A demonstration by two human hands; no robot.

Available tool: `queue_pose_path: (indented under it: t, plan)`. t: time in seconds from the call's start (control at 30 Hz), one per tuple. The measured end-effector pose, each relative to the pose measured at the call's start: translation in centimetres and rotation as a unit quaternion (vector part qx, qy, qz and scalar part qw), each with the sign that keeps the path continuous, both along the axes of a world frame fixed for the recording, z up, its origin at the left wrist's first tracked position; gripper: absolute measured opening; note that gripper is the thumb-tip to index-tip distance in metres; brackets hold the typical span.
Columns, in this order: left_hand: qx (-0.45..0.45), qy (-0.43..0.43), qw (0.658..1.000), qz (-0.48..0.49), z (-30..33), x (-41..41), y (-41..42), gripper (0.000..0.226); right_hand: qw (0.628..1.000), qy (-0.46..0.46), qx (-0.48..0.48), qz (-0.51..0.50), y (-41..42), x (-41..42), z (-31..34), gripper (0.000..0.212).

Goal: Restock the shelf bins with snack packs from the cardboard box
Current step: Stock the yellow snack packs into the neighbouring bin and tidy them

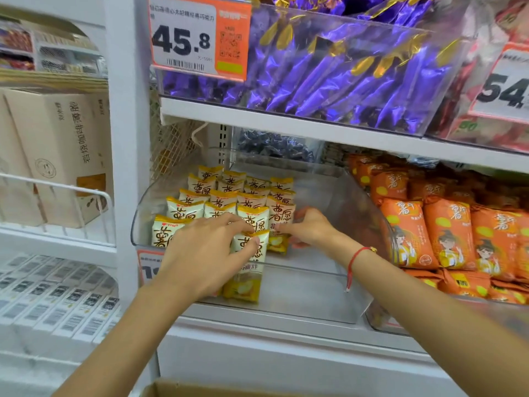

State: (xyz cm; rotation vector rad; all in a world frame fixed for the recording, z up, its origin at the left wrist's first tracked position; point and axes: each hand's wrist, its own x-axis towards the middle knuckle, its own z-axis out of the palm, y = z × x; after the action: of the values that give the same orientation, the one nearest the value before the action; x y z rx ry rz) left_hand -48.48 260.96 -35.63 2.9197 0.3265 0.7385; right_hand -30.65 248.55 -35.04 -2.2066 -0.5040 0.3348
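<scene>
Seating the front yellow-and-white snack pack (248, 253) upright in the clear bin (369, 213), centre of frame.

Your left hand (206, 253) curls over that pack's top edge; its long axis runs vertical, just below your fingertips. Your right hand (307, 227), fingers bent, touches the neighbouring pack (279, 224) to the right; whether it pinches it, cannot tell. Left hand is nearer the work. Bin holds rows of the same packs on its left side; right part bare. Orange packs (446, 233) fill the bin at right. Cardboard box (200, 389) edge shows at bottom.
</scene>
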Motion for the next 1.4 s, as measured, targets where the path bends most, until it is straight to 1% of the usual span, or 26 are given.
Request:
queue_pose_path:
  t: [0.03,0.1,0.13,0.23,0.3,0.37,0.4,0.5,0.53,0.57,0.6,0.63,0.7,0.73,0.8,0.87,0.93,1.0,1.07,1.13,1.17,1.23,1.27,1.33,1.37,1.4]
  plan:
    - [0.003,0.0,1.0,0.003,0.0,0.0,-0.1,0.061,1.0,-0.025,-0.01,0.0,0.2,0.1,-0.3,0.029]
    - [0.01,-0.003,1.0,0.01,0.1,0.1,-0.3,0.064,0.996,-0.081,-0.048,0.011,0.5,0.2,-0.7,0.04]
    - [0.013,-0.004,1.0,0.012,0.1,0.2,-0.3,0.065,0.993,-0.094,-0.065,0.021,0.5,0.2,-0.7,0.044]
    - [0.016,-0.008,1.0,0.011,0.1,0.2,-0.4,0.061,0.992,-0.064,-0.097,0.055,-0.2,-0.7,0.1,0.046]
    - [0.017,-0.018,1.0,0.006,0.0,0.1,-0.4,0.057,0.99,-0.059,-0.111,0.059,-1.2,-1.8,0.8,0.053]
    - [0.01,-0.047,0.999,-0.003,-0.1,0.0,-0.4,0.051,0.983,-0.133,-0.112,0.063,-2.5,-3.5,1.6,0.058]
    - [0.002,-0.066,0.998,-0.016,-0.1,-0.2,-0.4,0.047,0.976,-0.182,-0.096,0.074,-3.5,-4.6,2.0,0.055]
    - [-0.009,-0.145,0.986,-0.077,0.3,-1.2,-1.2,0.037,0.941,-0.306,-0.012,0.145,-7.0,-8.9,2.9,0.041]
    - [0.0,-0.173,0.981,-0.092,0.3,-2.0,-1.9,0.034,0.926,-0.335,0.006,0.173,-8.3,-10.3,2.9,0.035]
    - [0.012,-0.196,0.975,-0.102,0.1,-2.9,-2.6,0.031,0.915,-0.351,0.003,0.202,-9.6,-11.6,2.8,0.03]
    - [0.019,-0.213,0.971,-0.108,-0.3,-3.8,-3.5,0.027,0.909,-0.346,-0.026,0.23,-10.8,-12.8,2.4,0.025]
    - [0.017,-0.221,0.969,-0.11,-1.0,-4.8,-4.2,0.024,0.906,-0.324,-0.079,0.259,-11.8,-13.7,1.7,0.021]
    - [-0.014,-0.207,0.973,-0.104,-3.4,-6.5,-5.4,0.021,0.886,-0.25,-0.217,0.323,-13.1,-14.6,-0.5,0.023]
    - [-0.044,-0.191,0.976,-0.096,-4.7,-7.2,-5.6,0.02,0.87,-0.209,-0.276,0.351,-13.4,-14.6,-1.7,0.027]
    - [-0.126,-0.115,0.984,-0.055,-8.2,-8.6,-6.3,0.015,0.841,-0.146,-0.356,0.38,-13.6,-14.5,-5.1,0.032]
    - [-0.211,-0.016,0.977,0.006,-12.1,-10.1,-6.8,0.017,0.838,-0.114,-0.393,0.362,-13.4,-14.2,-9.5,0.034]
    - [-0.284,0.047,0.956,0.062,-15.9,-11.8,-7.9,0.017,0.842,-0.085,-0.411,0.338,-13.6,-14.3,-14.5,0.034]
    - [-0.348,0.091,0.926,0.113,-19.6,-13.5,-9.1,0.017,0.852,-0.056,-0.411,0.32,-14.0,-15.3,-19.2,0.032]
    - [-0.399,0.155,0.89,0.155,-23.5,-15.1,-10.3,0.015,0.868,-0.037,-0.396,0.297,-14.8,-17.2,-23.2,0.033]
    - [-0.422,0.228,0.86,0.175,-27.6,-16.5,-11.3,0.016,0.876,-0.03,-0.393,0.279,-15.7,-19.3,-26.6,0.035]
    - [-0.433,0.259,0.846,0.173,-29.5,-17.0,-11.5,0.017,0.875,-0.021,-0.399,0.275,-16.1,-20.2,-28.0,0.039]
    - [-0.466,0.308,0.816,0.149,-32.3,-17.2,-12.1,0.019,0.872,0.006,-0.41,0.268,-16.8,-21.3,-30.1,0.055]
    - [-0.482,0.344,0.796,0.131,-33.3,-17.0,-12.4,0.028,0.875,0.018,-0.406,0.261,-17.1,-21.6,-30.6,0.06]
    - [-0.486,0.438,0.752,0.08,-34.0,-16.3,-13.0,0.061,0.899,0.035,-0.372,0.228,-17.5,-21.7,-31.0,0.064]
    - [-0.474,0.497,0.725,0.056,-34.2,-15.9,-13.3,0.073,0.908,0.041,-0.363,0.204,-17.7,-21.7,-31.1,0.065]
    - [-0.45,0.546,0.706,0.037,-34.2,-15.4,-13.5,0.08,0.91,0.047,-0.37,0.18,-17.9,-21.8,-31.3,0.066]
